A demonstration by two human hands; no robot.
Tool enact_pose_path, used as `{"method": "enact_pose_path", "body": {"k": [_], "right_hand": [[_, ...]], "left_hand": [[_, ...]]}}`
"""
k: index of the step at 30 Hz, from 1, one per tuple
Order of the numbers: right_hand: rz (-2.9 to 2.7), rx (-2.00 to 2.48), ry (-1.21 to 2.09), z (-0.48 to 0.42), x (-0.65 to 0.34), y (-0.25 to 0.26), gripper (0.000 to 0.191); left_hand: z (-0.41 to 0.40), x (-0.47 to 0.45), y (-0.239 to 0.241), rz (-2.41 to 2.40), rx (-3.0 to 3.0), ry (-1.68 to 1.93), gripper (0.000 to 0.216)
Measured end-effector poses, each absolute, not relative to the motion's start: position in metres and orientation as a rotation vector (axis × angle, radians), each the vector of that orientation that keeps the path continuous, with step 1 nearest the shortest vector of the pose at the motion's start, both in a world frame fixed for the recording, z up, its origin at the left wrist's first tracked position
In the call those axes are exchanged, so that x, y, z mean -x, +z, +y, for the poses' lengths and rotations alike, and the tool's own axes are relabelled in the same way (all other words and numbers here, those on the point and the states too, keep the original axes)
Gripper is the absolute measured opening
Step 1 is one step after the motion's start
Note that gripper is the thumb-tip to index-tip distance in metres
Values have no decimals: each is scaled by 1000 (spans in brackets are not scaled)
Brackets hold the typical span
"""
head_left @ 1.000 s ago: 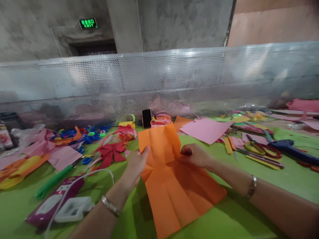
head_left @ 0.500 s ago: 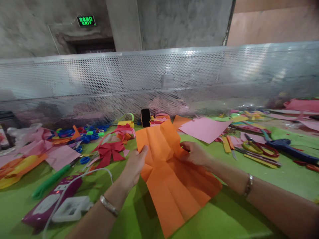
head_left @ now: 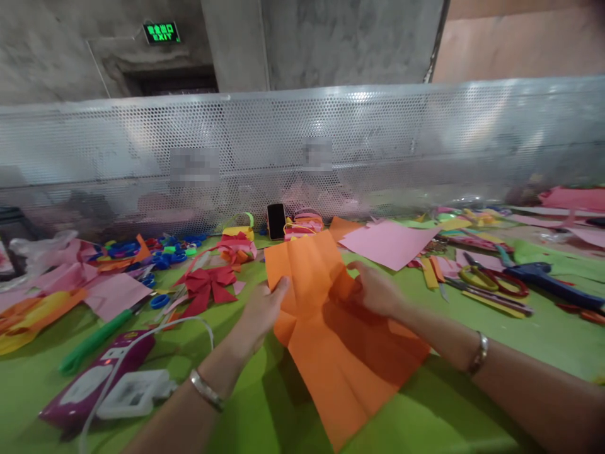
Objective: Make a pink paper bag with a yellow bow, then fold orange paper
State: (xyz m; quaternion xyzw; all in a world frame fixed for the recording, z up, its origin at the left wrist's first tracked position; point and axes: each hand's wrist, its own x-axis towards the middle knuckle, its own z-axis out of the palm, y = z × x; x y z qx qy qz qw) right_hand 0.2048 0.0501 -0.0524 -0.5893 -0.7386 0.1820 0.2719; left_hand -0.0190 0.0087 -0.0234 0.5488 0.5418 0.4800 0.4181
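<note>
A creased orange sheet [head_left: 316, 315], paper or thin felt, is held up between my hands above the green tabletop [head_left: 241, 384]. My left hand [head_left: 262, 309] pinches its left edge, thumb on the near face and fingers behind. On the other side, my right hand [head_left: 373, 287] grips the right edge, where the sheet bunches into a fold. The lower part of the sheet fans out toward me. Left of my left hand lies a red bow [head_left: 208, 289]. Behind the orange sheet is a pink sheet [head_left: 390, 243].
A purple power strip [head_left: 99, 378] with a white charger [head_left: 135, 394] and cable sits front left, beside a green-handled tool [head_left: 97, 340]. Scissors [head_left: 501, 280] and a blue glue gun [head_left: 553, 280] lie right. A phone [head_left: 276, 222] leans near the perforated metal panel [head_left: 265, 145].
The orange sheet has shifted slightly right and its lower part has swung right. My right hand has curled further around the right edge, folding it inward.
</note>
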Motion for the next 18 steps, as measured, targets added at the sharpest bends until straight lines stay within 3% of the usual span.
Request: {"method": "enact_pose_path", "body": {"k": [3, 12, 18], "right_hand": [[-2051, 1534, 383, 47, -207, -50, 67], [-2223, 1373, 383, 52, -208, -60, 40], [-2218, 1293, 468, 55, -209, -59, 30]], "left_hand": [[11, 21, -24, 1430, -1387, 1221, 40], [5, 17, -19, 1425, -1326, 1217, 36], [2, 19, -9, 1002, -1132, 1031, 55]]}}
